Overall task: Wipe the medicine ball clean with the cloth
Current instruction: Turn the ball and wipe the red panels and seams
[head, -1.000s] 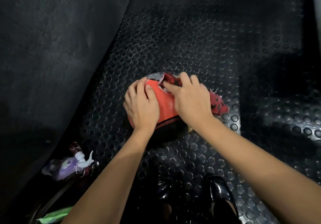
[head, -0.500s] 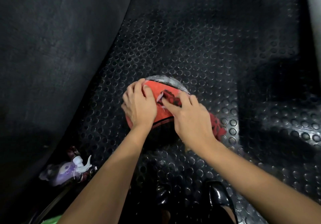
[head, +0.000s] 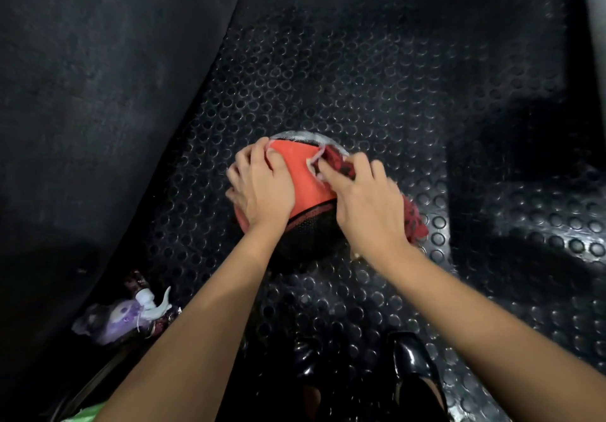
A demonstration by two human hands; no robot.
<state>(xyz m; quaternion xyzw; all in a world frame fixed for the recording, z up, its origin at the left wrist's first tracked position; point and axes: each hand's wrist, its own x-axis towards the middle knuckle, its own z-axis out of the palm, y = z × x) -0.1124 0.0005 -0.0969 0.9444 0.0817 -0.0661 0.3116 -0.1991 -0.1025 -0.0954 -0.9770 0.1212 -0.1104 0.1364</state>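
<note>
Both forearms bare, reaching forward and down, converging. Left hand [head: 262, 189] palm down, fingers together and curved, pressed flat on ball [head: 305, 185], wrist straight. Right hand [head: 367, 205] palm down, fingers spread and bent, pressing cloth [head: 337, 162] onto ball; index extended toward left hand.

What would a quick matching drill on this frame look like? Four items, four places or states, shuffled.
Items:
1. left hand
2. right hand
3. spray bottle
4. black shoe

States:
A. lying on its side, lower left
B. pressing the red cloth onto the medicine ball
C. glossy, on the studded mat at bottom
D. flat on the ball's left side, steadying it

Pairs: 1-D, 2-B, 3-A, 4-C
</note>
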